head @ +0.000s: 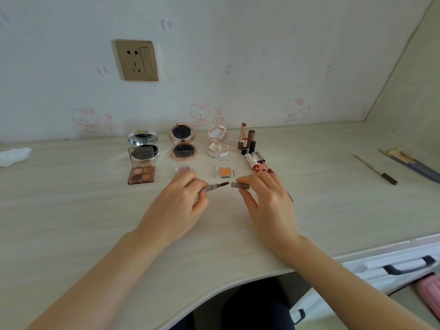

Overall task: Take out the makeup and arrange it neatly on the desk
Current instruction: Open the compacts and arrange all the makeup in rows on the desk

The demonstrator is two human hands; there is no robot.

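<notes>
Head view: the left hand (177,202) pinches a thin grey brow wand (215,185) between thumb and fingers, its dark spiral brush tip pointing right. The right hand (264,201) pinches the matching grey-brown cap (240,185) between thumb and forefinger, its open end facing the brush; the two are near each other but apart, both held just above the table (71,210).

Behind the hands the makeup lies in rows on the pale wood table. At the back stand three open round compacts: a silver compact (142,141) on the left, a rose-gold compact (182,145) with dark pans in the middle, and a white-and-pink compact (217,144) on the right. In front of the silver one lies an open brown palette (141,172) with four shades. In front of the middle one sits a small clear pink pan (183,169), partly hidden by the left fingers; to its right is a clear orange pan (225,171). Right of the compacts stand several lipsticks (247,139), some uncapped, and lip gloss tubes (257,160) lie just in front of them, touching the right fingers' far side.

Well to the right lie a brow pencil (376,169) and a flat grey case (409,164). A white tissue (13,156) lies at the left edge
</notes>
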